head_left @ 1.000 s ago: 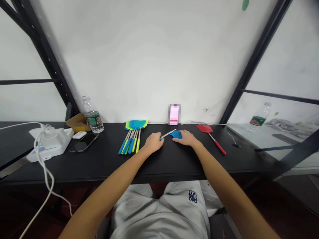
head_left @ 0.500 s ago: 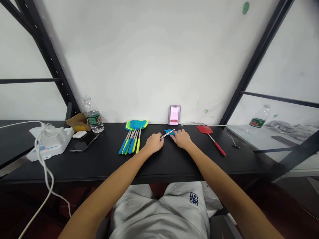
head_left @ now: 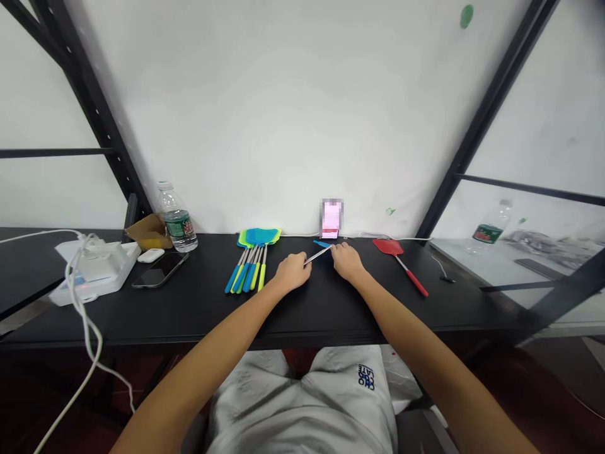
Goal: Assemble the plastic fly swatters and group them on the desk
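Observation:
Between my hands is a fly swatter with a metal rod (head_left: 317,255) and a blue head (head_left: 322,243). My left hand (head_left: 293,270) is closed around the near end of the rod, covering the handle. At the far end, the fingers of my right hand (head_left: 347,260) are closed where rod and head meet, hiding part of the head. The head shows as a narrow blue strip. To the left lies a bunch of fly swatters (head_left: 250,261) with blue, green and yellow handles. A red fly swatter (head_left: 401,261) lies to the right.
A phone with a lit screen (head_left: 331,219) leans on the wall behind my hands. On the left are a water bottle (head_left: 178,221), a dark phone (head_left: 161,270), a white earbud case (head_left: 151,255), a cardboard box (head_left: 150,232) and a white power strip (head_left: 99,271) with cables.
My right hand has shifted slightly to the right. The blue head has turned from showing its broader face to a thin strip. My left hand stays nearly in place.

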`<state>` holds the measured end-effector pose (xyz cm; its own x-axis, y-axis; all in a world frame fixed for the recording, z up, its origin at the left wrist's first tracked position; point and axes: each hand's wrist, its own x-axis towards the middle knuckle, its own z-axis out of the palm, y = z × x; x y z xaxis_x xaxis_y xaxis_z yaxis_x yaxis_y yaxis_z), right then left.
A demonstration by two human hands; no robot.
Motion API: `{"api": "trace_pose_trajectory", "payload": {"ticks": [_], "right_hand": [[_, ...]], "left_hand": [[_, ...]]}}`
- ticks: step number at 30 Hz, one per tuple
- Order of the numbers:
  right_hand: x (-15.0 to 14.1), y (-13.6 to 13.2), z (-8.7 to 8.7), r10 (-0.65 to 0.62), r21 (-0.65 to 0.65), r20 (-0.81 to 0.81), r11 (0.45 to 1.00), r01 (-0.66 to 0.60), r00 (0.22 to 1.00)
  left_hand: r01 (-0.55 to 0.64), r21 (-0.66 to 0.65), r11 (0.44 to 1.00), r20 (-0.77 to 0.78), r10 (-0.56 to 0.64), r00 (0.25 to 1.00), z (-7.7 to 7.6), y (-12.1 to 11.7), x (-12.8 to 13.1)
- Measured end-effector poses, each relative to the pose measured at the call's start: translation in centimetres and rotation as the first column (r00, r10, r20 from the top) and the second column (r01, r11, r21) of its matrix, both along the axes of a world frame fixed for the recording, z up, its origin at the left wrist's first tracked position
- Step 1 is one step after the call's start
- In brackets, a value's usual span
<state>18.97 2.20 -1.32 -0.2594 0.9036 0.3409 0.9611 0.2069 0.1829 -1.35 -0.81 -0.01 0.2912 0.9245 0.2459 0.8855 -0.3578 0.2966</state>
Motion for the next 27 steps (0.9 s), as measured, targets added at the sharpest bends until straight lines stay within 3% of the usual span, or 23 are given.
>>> {"api": "trace_pose_trajectory", "payload": {"ticks": [5, 9, 14, 18, 21, 24, 27], "right_hand": [[-0.1, -0.6, 0.3, 0.066, 0.036, -0.045, 0.997, -0.064, 0.997], [0.5, -0.7, 0.4, 0.116, 0.086, -0.297, 0.992, -0.094, 0.948], [2.6, 0.0, 0.5, 0.105, 0.096, -0.739, 0.994, -0.049, 0.665], [4.2, 1.0, 0.1, 0.039, 0.036, -0.886, 0.999, -0.015, 0.461], [4.6, 1.5, -0.1, 0.021, 0.031, -0.932, 0.999, 0.021, 0.361], [4.8, 1.5, 0.0, -0.027, 0.015, -0.928, 0.994, 0.109, 0.371], [5.0, 1.3, 0.4, -0.098, 0.018, -0.877, 0.972, 0.236, 0.470]], "left_hand": [[-0.013, 0.002, 1.000, 0.008, 0.013, 1.000, -0.1, 0.1, 0.0], [-0.034, 0.006, 0.999, 0.004, 0.034, 0.999, -0.2, 0.3, -0.1], [-0.047, 0.022, 0.999, -0.008, 0.047, 0.999, -0.1, 0.3, -0.1], [-0.031, 0.025, 0.999, -0.012, 0.032, 0.999, 0.0, 0.3, -0.2], [-0.025, 0.021, 0.999, -0.006, 0.025, 1.000, 0.0, 0.2, -0.2], [-0.022, 0.017, 1.000, 0.001, 0.022, 1.000, 0.1, 0.1, -0.2], [-0.019, 0.008, 1.000, -0.003, 0.019, 1.000, 0.3, 0.0, -0.2]]}}
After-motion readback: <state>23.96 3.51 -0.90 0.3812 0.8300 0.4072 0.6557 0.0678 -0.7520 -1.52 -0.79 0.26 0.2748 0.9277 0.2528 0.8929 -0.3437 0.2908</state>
